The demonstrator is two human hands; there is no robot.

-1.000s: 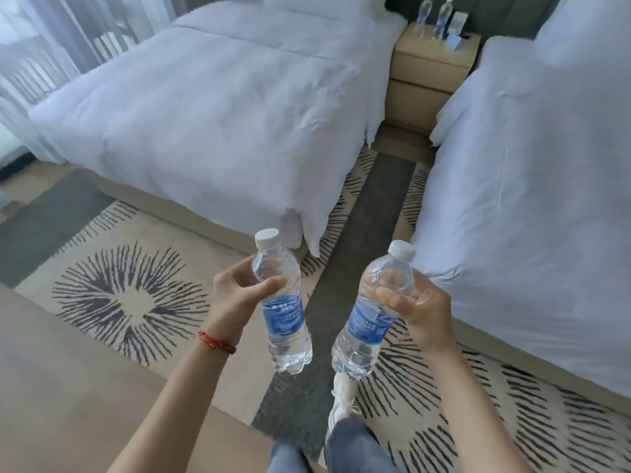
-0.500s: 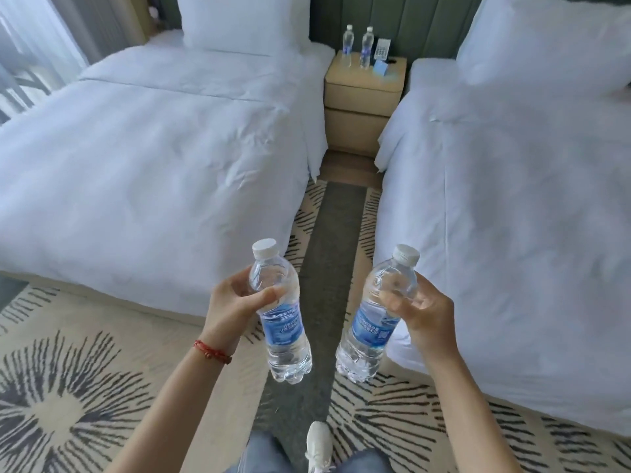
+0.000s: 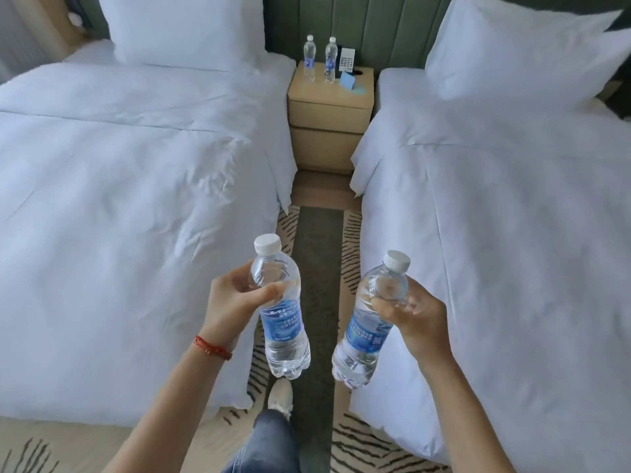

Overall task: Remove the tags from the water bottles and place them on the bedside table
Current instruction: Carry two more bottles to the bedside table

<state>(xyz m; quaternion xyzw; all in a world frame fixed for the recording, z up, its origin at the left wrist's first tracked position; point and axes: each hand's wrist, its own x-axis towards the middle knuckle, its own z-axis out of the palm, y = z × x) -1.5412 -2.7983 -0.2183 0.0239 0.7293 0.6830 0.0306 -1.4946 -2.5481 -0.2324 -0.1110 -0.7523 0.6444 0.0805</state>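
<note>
My left hand (image 3: 235, 300) grips a clear water bottle (image 3: 281, 312) with a white cap and blue label, held nearly upright. My right hand (image 3: 415, 315) grips a second, similar water bottle (image 3: 370, 322), tilted with its cap leaning right. Both are held over the aisle between two beds. No hanging tag shows on either bottle. Far ahead stands the tan bedside table (image 3: 329, 110), with two more water bottles (image 3: 309, 58) (image 3: 330, 59) upright at its back left.
A white bed (image 3: 119, 182) lies to the left and another white bed (image 3: 512, 216) to the right, with a narrow carpeted aisle (image 3: 319, 254) between them. A dark card stand (image 3: 346, 61) and a blue card (image 3: 348, 80) sit on the table. My shoe (image 3: 280, 394) is below.
The view has advanced along the aisle toward the bedside table, which looks nearer and more centred. Both hands keep holding their bottles in the same pose.
</note>
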